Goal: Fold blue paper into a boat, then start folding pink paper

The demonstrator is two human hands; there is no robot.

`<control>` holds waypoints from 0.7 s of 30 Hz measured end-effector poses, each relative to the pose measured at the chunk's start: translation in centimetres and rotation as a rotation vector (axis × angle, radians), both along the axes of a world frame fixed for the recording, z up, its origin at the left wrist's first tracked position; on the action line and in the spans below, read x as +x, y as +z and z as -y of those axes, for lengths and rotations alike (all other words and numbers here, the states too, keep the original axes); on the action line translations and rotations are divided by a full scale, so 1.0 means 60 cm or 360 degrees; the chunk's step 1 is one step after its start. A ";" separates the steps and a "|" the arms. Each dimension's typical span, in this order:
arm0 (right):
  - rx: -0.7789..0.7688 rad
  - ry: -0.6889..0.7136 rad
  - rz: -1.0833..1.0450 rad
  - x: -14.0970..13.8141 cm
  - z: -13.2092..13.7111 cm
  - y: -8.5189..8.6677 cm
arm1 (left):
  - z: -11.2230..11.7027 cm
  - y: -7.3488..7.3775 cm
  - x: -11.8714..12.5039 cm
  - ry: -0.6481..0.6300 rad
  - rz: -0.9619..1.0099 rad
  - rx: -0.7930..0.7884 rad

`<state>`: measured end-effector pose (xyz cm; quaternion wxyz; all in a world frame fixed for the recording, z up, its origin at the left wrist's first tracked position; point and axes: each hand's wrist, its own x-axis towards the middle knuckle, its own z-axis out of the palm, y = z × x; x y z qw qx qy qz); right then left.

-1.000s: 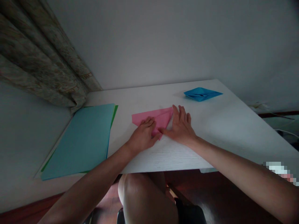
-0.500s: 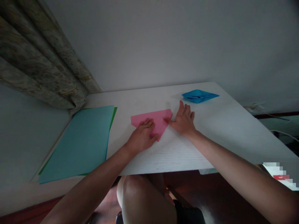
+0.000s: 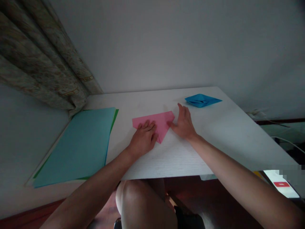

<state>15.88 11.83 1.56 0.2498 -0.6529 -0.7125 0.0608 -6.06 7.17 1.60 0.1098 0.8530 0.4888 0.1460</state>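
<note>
A folded sheet of pink paper point(image 3: 163, 124) lies flat on the white table, its long edge toward the wall and a point toward me. My left hand point(image 3: 144, 136) rests flat on its left part, fingers stretched out, hiding that side. At the right edge, my right hand point(image 3: 184, 124) touches the paper with its thumb while its other fingers stand raised and apart from the thumb. Beyond the right hand sits a blue folded paper boat point(image 3: 202, 100), which neither hand touches.
A stack of light blue and green paper sheets point(image 3: 81, 146) lies on the left of the white table point(image 3: 147, 165). A wall rises behind, with a patterned curtain point(image 3: 43, 60) at the left. A lit screen point(image 3: 281, 184) shows at the lower right, below the table's edge.
My left thumb has drawn back a little from the pink paper's lower point, baring a crease there. The right hand's fingers have come closer together. The view has shifted slightly.
</note>
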 end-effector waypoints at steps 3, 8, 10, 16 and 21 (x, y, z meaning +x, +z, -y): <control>-0.0136 -0.0029 0.0023 -0.010 0.005 -0.004 | -0.001 0.001 0.002 0.0025 0.0004 0.0000; -0.0247 0.0050 0.0019 -0.025 0.024 0.006 | -0.002 0.001 0.002 0.0022 0.0012 -0.0018; -0.0303 0.0111 0.0052 -0.034 0.037 0.011 | -0.002 0.000 0.002 0.0028 0.0008 -0.0008; -0.0339 0.0295 0.0171 -0.048 0.059 0.013 | -0.003 -0.002 0.001 0.0025 -0.0013 -0.0010; -0.0381 0.0359 0.0195 -0.049 0.060 0.015 | -0.003 -0.002 0.001 0.0031 -0.0001 0.0000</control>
